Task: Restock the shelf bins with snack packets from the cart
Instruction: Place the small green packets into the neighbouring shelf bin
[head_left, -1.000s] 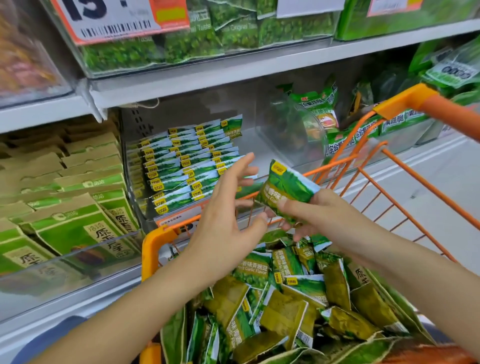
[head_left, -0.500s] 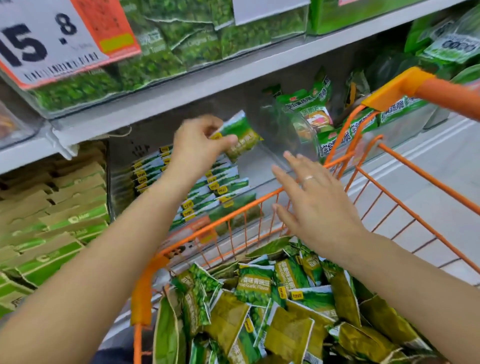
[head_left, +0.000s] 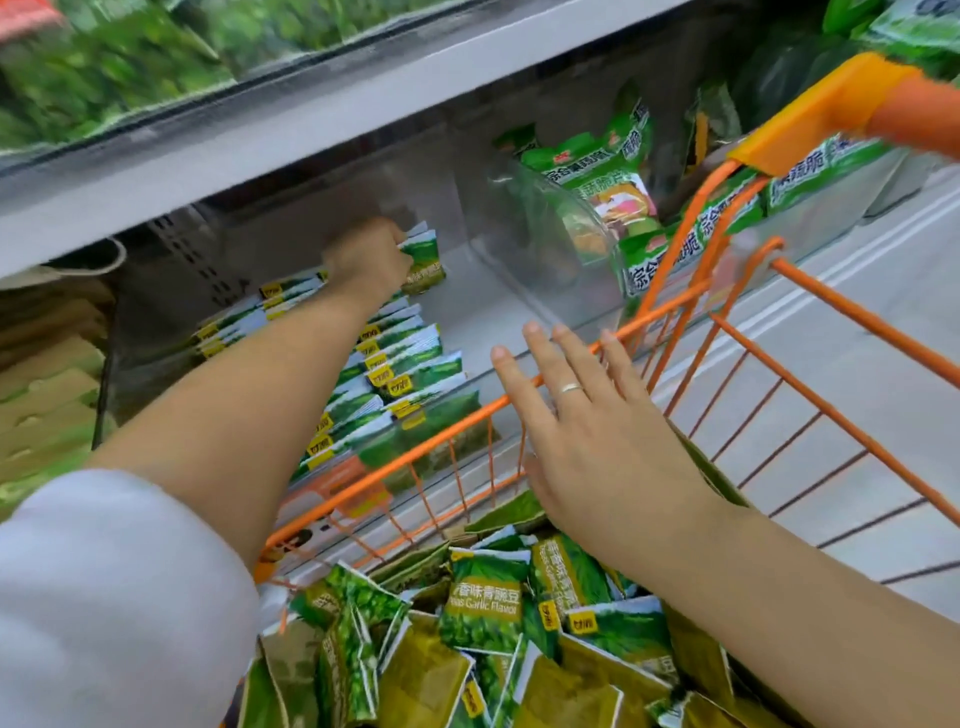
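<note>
Grip, left hand (head_left: 366, 260): I log it clenched round one green snack packet (head_left: 425, 262), held at the far end of the packet row (head_left: 395, 374) inside the clear shelf bin (head_left: 519, 291).
Grip, right hand (head_left: 597, 436): released, fingers straight and spread, holding nothing, hovering over the orange cart (head_left: 831, 415) rim.
Surface: grey shelf (head_left: 322, 130) above the bin.
Stock: loose packets (head_left: 483, 613) piled in the cart; neighbouring bin holds larger green bags (head_left: 597, 176).

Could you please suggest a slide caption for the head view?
Left hand sets a green snack packet at the back of the shelf bin's row; right hand hovers open over the orange cart.
</note>
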